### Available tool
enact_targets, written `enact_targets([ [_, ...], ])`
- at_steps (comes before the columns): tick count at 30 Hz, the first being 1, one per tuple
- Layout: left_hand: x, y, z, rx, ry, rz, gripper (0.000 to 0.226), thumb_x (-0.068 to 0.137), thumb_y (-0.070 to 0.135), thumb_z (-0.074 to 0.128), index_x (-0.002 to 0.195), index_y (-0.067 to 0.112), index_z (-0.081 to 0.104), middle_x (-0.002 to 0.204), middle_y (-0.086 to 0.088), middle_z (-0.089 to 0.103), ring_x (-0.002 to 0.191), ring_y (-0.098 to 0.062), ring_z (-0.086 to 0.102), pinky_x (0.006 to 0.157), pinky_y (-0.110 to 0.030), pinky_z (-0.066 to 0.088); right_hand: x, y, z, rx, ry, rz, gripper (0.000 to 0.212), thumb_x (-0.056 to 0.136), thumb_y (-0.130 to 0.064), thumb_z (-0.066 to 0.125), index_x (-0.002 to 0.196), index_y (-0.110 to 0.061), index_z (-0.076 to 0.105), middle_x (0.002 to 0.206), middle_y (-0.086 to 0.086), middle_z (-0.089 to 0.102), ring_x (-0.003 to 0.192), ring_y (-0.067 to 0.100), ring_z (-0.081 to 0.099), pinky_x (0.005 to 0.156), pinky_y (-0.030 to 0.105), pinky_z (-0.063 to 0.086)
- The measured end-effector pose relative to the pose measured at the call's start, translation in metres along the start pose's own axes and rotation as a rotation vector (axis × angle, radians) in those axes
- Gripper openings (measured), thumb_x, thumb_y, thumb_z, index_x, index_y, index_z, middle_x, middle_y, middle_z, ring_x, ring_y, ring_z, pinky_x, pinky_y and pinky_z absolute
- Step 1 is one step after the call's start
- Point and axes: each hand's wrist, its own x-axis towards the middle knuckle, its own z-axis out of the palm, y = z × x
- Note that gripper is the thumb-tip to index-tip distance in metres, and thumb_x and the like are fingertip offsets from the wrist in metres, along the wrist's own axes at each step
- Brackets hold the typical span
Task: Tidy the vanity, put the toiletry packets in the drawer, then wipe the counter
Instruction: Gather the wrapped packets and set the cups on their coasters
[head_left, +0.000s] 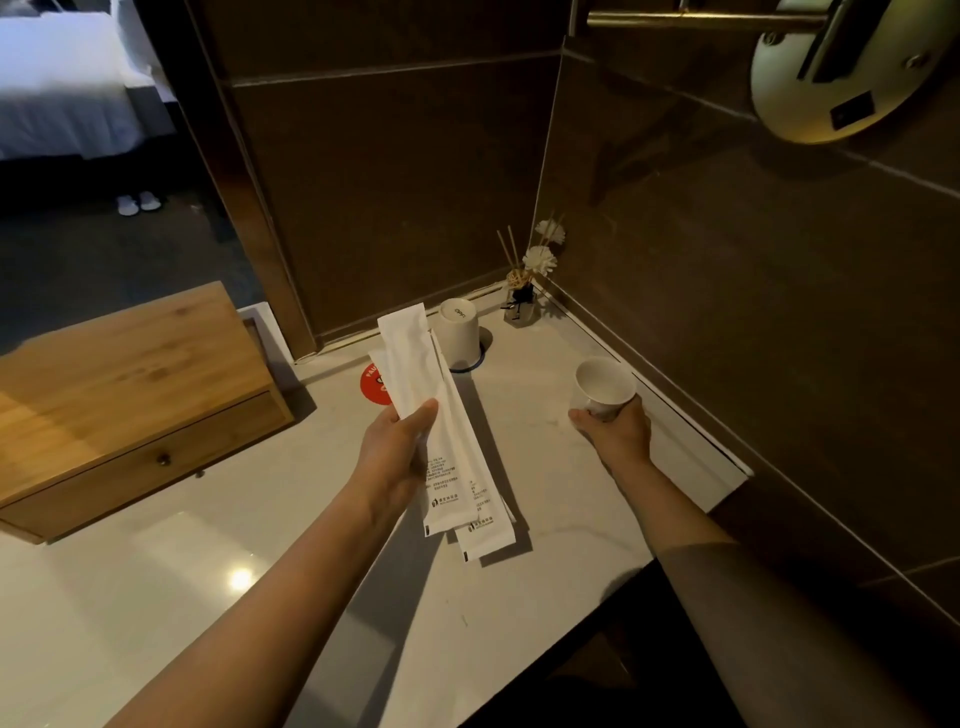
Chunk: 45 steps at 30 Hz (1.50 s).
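In our left hand we grip long white packets; our right hand holds a cup. Left of them, the drawer is closed, so stowing and wiping remain.

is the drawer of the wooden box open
No, the wooden box's drawer sits flush and closed, while the left hand holds the packets above the counter.
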Motion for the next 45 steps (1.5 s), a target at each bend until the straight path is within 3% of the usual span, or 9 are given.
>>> enact_targets([
  [7, 0.012, 0.003, 0.011, 0.007, 0.035, 0.009, 0.033, 0.087, 0.018, 0.062, 0.119, 0.018, 0.052, 0.111, -0.013, 0.064, 0.099, -0.034, 0.065, 0.09, -0.063, 0.046, 0.005, 0.01, 0.004, 0.044, -0.107, -0.043, 0.098, 0.047, -0.059, 0.074, 0.131, -0.02, 0.041, 0.128, 0.005, 0.055, 0.118, 0.028, 0.053, 0.096, 0.05, 0.048],
  [12, 0.017, 0.002, 0.013, 0.003, 0.059, 0.021, 0.03, 0.087, 0.017, 0.061, 0.116, 0.019, 0.052, 0.107, -0.011, 0.064, 0.097, -0.033, 0.065, 0.089, -0.063, 0.047, -0.004, -0.012, 0.004, 0.128, -0.276, -0.007, 0.094, 0.05, -0.052, 0.079, 0.131, -0.027, 0.039, 0.128, 0.0, 0.053, 0.113, 0.022, 0.056, 0.089, 0.043, 0.055],
  [15, 0.016, 0.002, 0.011, 0.002, 0.066, 0.035, 0.031, 0.088, 0.017, 0.061, 0.117, 0.02, 0.051, 0.107, -0.011, 0.064, 0.098, -0.033, 0.064, 0.089, -0.063, 0.047, -0.002, -0.023, 0.011, 0.107, -0.395, -0.004, 0.103, 0.037, -0.065, 0.079, 0.126, -0.037, 0.037, 0.129, -0.003, 0.052, 0.118, 0.024, 0.053, 0.093, 0.052, 0.05],
  [21, 0.009, 0.013, -0.005, -0.011, 0.112, 0.084, 0.033, 0.089, 0.019, 0.059, 0.121, 0.019, 0.052, 0.111, -0.013, 0.062, 0.1, -0.033, 0.063, 0.084, -0.058, 0.051, -0.016, -0.058, 0.026, 0.204, -0.65, -0.007, 0.083, 0.047, -0.056, 0.076, 0.121, -0.037, 0.044, 0.127, -0.002, 0.055, 0.116, 0.023, 0.054, 0.099, 0.053, 0.045],
  [25, 0.0, 0.021, -0.025, -0.064, 0.139, 0.118, 0.035, 0.088, 0.018, 0.059, 0.122, 0.019, 0.051, 0.111, -0.012, 0.061, 0.101, -0.031, 0.063, 0.075, -0.052, 0.054, -0.022, -0.075, 0.04, 0.239, -0.758, -0.05, 0.055, 0.076, -0.042, 0.069, 0.125, -0.032, 0.046, 0.125, 0.002, 0.057, 0.109, 0.021, 0.057, 0.097, 0.046, 0.048],
  [28, -0.006, 0.026, -0.04, -0.1, 0.184, 0.14, 0.033, 0.089, 0.017, 0.058, 0.121, 0.018, 0.051, 0.11, -0.012, 0.061, 0.1, -0.03, 0.063, 0.073, -0.05, 0.054, -0.024, -0.084, 0.053, 0.166, -0.734, -0.091, 0.055, 0.077, -0.044, 0.069, 0.125, -0.032, 0.046, 0.12, -0.002, 0.059, 0.107, 0.018, 0.057, 0.095, 0.044, 0.05],
  [36, -0.018, 0.03, -0.067, -0.137, 0.297, 0.192, 0.032, 0.089, 0.017, 0.058, 0.12, 0.017, 0.053, 0.108, -0.012, 0.061, 0.101, -0.031, 0.062, 0.076, -0.052, 0.052, -0.019, -0.104, 0.094, 0.033, -0.59, -0.132, 0.089, 0.038, -0.072, 0.068, 0.118, -0.046, 0.038, 0.127, -0.005, 0.054, 0.113, 0.024, 0.055, 0.092, 0.055, 0.049],
  [41, -0.025, 0.029, -0.079, -0.133, 0.327, 0.224, 0.029, 0.089, 0.019, 0.058, 0.118, 0.019, 0.054, 0.107, -0.011, 0.062, 0.101, -0.031, 0.062, 0.08, -0.055, 0.051, -0.031, -0.13, 0.104, 0.097, -0.56, -0.171, 0.063, 0.07, -0.033, 0.079, 0.121, -0.034, 0.041, 0.132, 0.002, 0.048, 0.12, 0.028, 0.051, 0.095, 0.057, 0.047],
  [45, -0.029, 0.027, -0.087, -0.142, 0.375, 0.225, 0.029, 0.089, 0.019, 0.058, 0.118, 0.019, 0.053, 0.108, -0.012, 0.06, 0.102, -0.033, 0.061, 0.084, -0.058, 0.049, -0.031, -0.147, 0.111, -0.079, -0.536, -0.378, 0.057, 0.076, -0.033, 0.074, 0.126, -0.026, 0.046, 0.133, 0.006, 0.047, 0.124, 0.03, 0.046, 0.098, 0.057, 0.044],
])
